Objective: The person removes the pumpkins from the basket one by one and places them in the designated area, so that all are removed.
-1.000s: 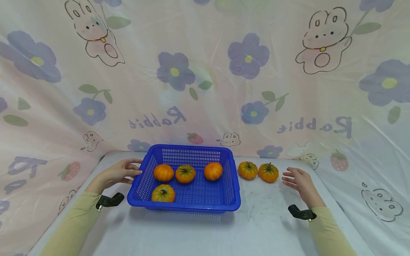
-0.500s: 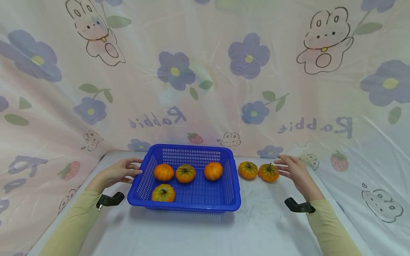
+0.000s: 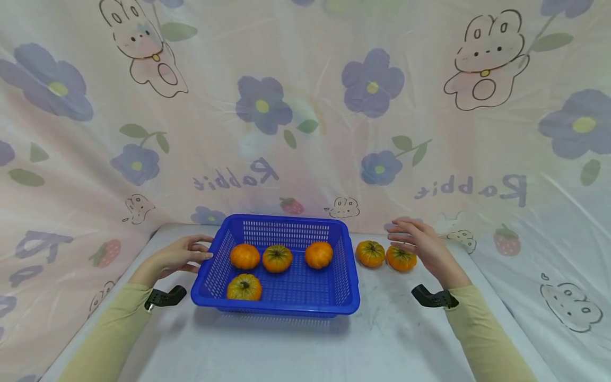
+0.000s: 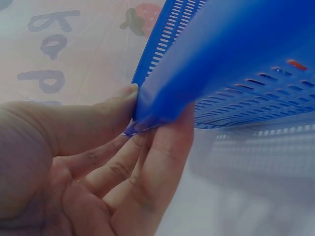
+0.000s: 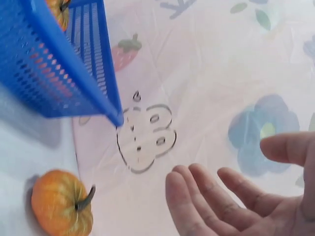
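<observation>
A blue plastic basket with slotted walls stands on the table, holding several small orange pumpkins. At its left end, my left hand pinches the rim; in the left wrist view the thumb lies on one side of the rim and the fingers on the other. Right of the basket sit two more pumpkins, one nearer to it and one farther. My right hand hovers over the farther pumpkin, partly covering it, fingers extended and holding nothing.
The white-covered table runs up to a patterned cloth hung behind and along the sides. Black wrist mounts sit on both forearms. In the right wrist view, a stemmed pumpkin lies below the basket's corner.
My right hand has moved left and away from me, from beside the farther pumpkin to over it. The left hand, basket and pumpkins have stayed in place.
</observation>
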